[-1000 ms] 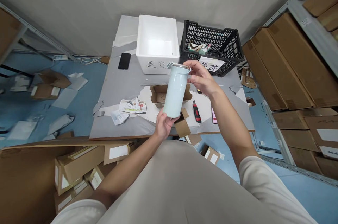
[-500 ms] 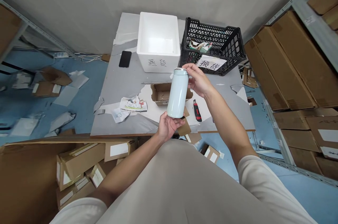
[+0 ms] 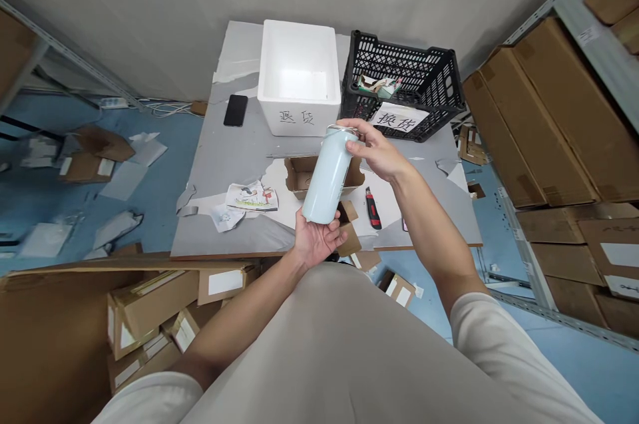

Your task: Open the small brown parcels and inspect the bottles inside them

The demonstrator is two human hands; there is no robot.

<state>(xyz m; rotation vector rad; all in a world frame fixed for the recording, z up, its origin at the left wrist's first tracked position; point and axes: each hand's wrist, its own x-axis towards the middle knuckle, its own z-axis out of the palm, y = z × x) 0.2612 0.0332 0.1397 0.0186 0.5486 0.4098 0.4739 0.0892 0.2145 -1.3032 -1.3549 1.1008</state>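
Note:
A pale blue can-shaped tumbler (image 3: 327, 178) with a silvery top is held up between my two hands, tilted with its top leaning right. My right hand (image 3: 377, 150) grips it near the top, thumb across the side. Its base rests on the fingers of my left hand (image 3: 318, 237), which curl up under it. Behind the tumbler an opened cardboard box (image 3: 298, 179) sits on the table, partly hidden. A red and black box cutter (image 3: 372, 208) lies right of that box. On the left are a printed picture sheet (image 3: 252, 196) and a crumpled white piece (image 3: 225, 217).
At the table's back stand a white foam box (image 3: 299, 114) and a black plastic crate (image 3: 404, 88) with paper scraps inside. A phone (image 3: 235, 110) lies left of the foam box. Cartons (image 3: 160, 311) fill a big box below left; shelves of cartons (image 3: 539, 124) rise right.
The tumbler has turned and tilted further, its base swinging left, and dark marks now show on its right side. My right thumb has come round onto its front.

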